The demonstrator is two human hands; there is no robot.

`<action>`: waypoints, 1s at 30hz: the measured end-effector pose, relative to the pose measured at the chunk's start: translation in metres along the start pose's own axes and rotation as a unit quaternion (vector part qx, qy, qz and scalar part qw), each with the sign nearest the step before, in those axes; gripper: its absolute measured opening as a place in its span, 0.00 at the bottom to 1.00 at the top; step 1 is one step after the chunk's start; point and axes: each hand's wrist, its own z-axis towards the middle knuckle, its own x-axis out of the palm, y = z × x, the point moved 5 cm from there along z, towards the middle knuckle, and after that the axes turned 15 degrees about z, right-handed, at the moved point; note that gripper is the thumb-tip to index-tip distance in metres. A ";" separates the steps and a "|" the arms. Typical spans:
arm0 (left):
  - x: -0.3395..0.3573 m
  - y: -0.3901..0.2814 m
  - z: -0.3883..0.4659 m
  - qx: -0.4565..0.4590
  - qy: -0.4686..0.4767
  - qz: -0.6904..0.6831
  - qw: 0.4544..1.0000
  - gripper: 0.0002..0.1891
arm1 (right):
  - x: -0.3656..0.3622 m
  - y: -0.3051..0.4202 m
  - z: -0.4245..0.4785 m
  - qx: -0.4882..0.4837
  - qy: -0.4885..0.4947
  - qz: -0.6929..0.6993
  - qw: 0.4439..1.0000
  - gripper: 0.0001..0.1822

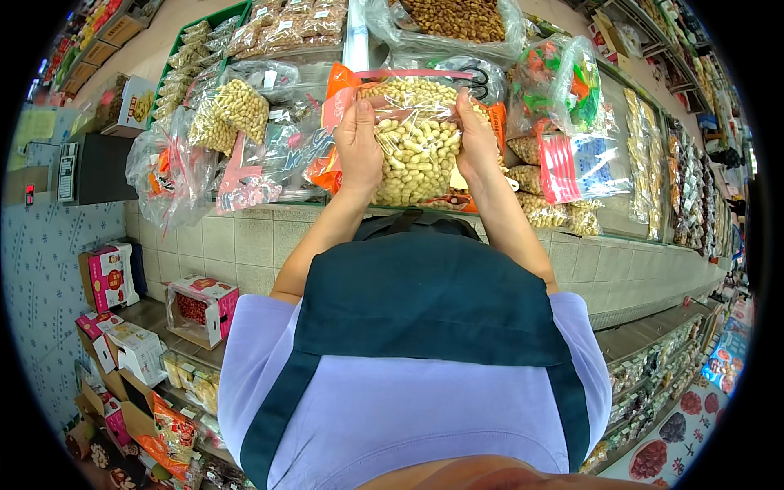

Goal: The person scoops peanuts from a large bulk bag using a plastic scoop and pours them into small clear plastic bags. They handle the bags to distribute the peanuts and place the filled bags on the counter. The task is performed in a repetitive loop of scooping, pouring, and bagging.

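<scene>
A clear plastic bag of peanuts in the shell hangs between my two hands, close over the counter. My left hand grips its left edge with the thumb on top. At the right edge my right hand pinches the film, its thumb pointing up. Behind this bag lie more peanuts under a pink strip and orange printed packaging. Black-handled scissors rest just beyond my right hand. Two smaller filled peanut bags lie to the left.
Empty plastic bags lie left on the counter, and a pink-striped stack of bags lies right. Beyond stand a lined bin of brown dried goods and a green crate of packets. A black weighing scale is at far left.
</scene>
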 end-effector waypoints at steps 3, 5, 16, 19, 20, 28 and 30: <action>0.001 0.005 -0.001 -0.017 -0.033 -0.030 0.999 0.19 | -0.003 0.013 0.004 -0.117 0.049 -0.092 0.988 0.15; 0.005 -0.004 -0.003 -0.017 -0.037 -0.076 0.996 0.19 | 0.010 0.033 -0.007 -0.366 0.059 -0.278 0.886 0.11; 0.009 -0.016 -0.012 0.124 -0.053 0.150 0.979 0.19 | 0.128 0.014 -0.053 -0.566 0.304 -0.578 0.503 0.13; 0.010 -0.018 -0.018 0.116 -0.036 0.142 0.982 0.21 | 0.129 0.011 -0.044 -0.547 0.309 -0.582 0.516 0.11; 0.010 -0.019 -0.020 0.117 -0.035 0.145 0.982 0.21 | 0.129 0.011 -0.040 -0.541 0.310 -0.582 0.522 0.10; -0.017 -0.004 -0.010 0.023 -0.041 -0.042 0.998 0.23 | 0.032 0.152 0.060 -0.121 0.166 0.099 0.974 0.07; -0.024 -0.005 -0.002 0.018 -0.087 -0.083 0.993 0.22 | -0.009 0.169 0.076 -0.138 0.113 0.249 0.952 0.10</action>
